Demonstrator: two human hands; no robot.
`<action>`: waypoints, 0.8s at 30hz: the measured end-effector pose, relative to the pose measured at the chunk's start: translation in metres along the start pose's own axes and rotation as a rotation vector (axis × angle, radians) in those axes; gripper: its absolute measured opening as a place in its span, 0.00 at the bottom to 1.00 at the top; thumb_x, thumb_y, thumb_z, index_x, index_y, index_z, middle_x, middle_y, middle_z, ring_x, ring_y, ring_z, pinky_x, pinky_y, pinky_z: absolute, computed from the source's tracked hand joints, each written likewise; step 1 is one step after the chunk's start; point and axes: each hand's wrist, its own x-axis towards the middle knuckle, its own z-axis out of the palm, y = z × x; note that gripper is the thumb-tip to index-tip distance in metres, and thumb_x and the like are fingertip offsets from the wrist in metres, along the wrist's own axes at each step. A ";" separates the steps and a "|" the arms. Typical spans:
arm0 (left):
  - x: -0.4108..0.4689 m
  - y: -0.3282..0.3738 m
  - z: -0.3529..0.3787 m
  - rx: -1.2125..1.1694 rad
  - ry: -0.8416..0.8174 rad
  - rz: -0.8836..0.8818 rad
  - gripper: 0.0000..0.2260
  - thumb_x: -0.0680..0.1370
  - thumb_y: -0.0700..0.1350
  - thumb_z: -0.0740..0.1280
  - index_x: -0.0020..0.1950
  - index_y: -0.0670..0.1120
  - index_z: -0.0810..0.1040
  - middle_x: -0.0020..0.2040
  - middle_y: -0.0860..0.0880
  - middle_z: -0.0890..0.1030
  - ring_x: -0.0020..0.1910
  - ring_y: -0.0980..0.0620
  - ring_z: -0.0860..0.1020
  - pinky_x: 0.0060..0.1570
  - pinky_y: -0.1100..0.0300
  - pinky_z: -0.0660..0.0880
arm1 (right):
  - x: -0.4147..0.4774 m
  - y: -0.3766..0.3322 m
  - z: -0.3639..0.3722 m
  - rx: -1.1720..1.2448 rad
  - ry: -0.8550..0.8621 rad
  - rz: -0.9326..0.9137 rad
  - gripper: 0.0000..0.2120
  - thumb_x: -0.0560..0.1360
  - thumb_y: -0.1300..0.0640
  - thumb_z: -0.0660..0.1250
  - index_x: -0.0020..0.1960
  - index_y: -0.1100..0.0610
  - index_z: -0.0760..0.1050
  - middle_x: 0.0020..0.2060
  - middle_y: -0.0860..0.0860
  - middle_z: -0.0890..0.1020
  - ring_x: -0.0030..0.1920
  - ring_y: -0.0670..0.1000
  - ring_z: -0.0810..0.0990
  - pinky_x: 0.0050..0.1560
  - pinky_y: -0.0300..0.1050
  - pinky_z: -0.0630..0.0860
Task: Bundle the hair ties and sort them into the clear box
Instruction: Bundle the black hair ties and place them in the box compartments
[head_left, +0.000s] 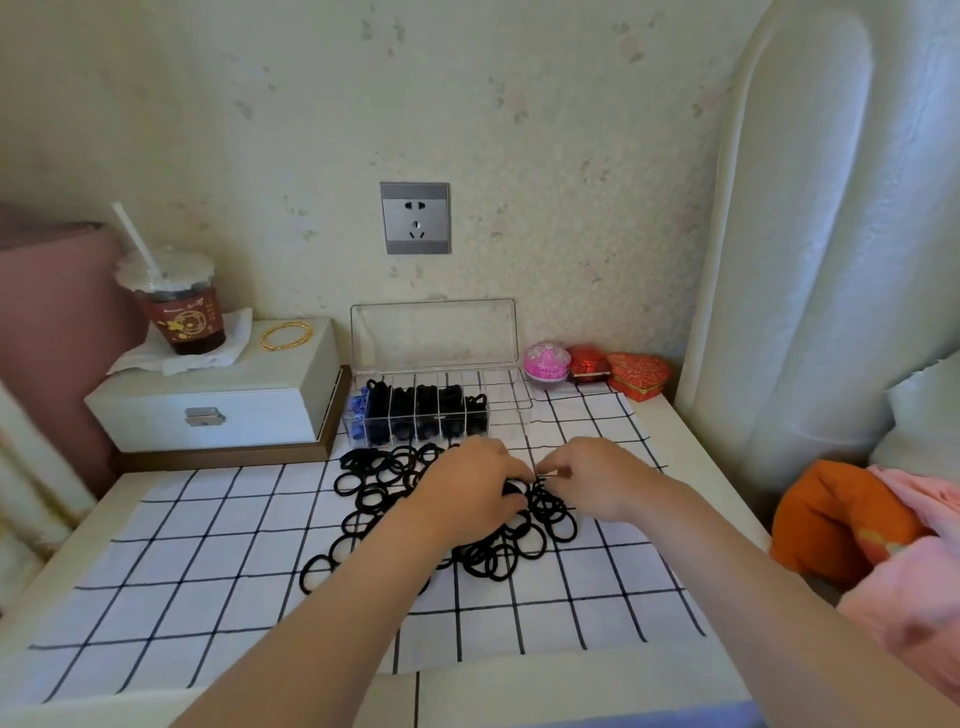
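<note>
**Hands meet over the pile of hair ties**

Here, going from the left, a drink cup (179, 306) with a straw stands on a tissue on a white case (218, 400), beside a gold bangle (287, 335). Next comes the clear box (436, 400), lid up against the wall, most of its compartments holding black ties and the rightmost ones bare. In front of it, loose black hair ties (374, 486) lie heaped on the checked cloth (208, 561) covering the tabletop. The left hand (470, 493) rests curled over the heap, its grip on several ties. The right hand (597, 475) pinches something small at the fingertips, touching the left hand's fingers. Three little trinket boxes (589, 366) sit by the wall.
</note>
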 end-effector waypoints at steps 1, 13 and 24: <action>0.002 0.000 0.004 0.040 -0.014 -0.002 0.16 0.77 0.54 0.66 0.65 0.58 0.77 0.58 0.52 0.76 0.61 0.51 0.70 0.59 0.54 0.71 | 0.000 0.001 0.002 0.000 -0.014 -0.017 0.14 0.78 0.54 0.65 0.61 0.49 0.82 0.43 0.40 0.79 0.50 0.48 0.79 0.46 0.37 0.72; 0.015 -0.007 -0.002 -0.361 0.029 -0.230 0.18 0.76 0.59 0.65 0.64 0.56 0.77 0.57 0.56 0.80 0.56 0.55 0.77 0.53 0.61 0.73 | 0.015 -0.012 -0.005 0.255 0.152 -0.032 0.03 0.76 0.55 0.71 0.48 0.52 0.83 0.41 0.47 0.84 0.39 0.47 0.81 0.46 0.45 0.79; 0.013 -0.012 -0.011 -0.799 0.120 -0.458 0.06 0.76 0.45 0.71 0.50 0.53 0.86 0.45 0.55 0.85 0.42 0.59 0.81 0.47 0.63 0.79 | 0.001 -0.012 -0.023 0.485 -0.029 0.043 0.08 0.76 0.53 0.67 0.54 0.48 0.80 0.47 0.47 0.84 0.38 0.46 0.83 0.33 0.39 0.75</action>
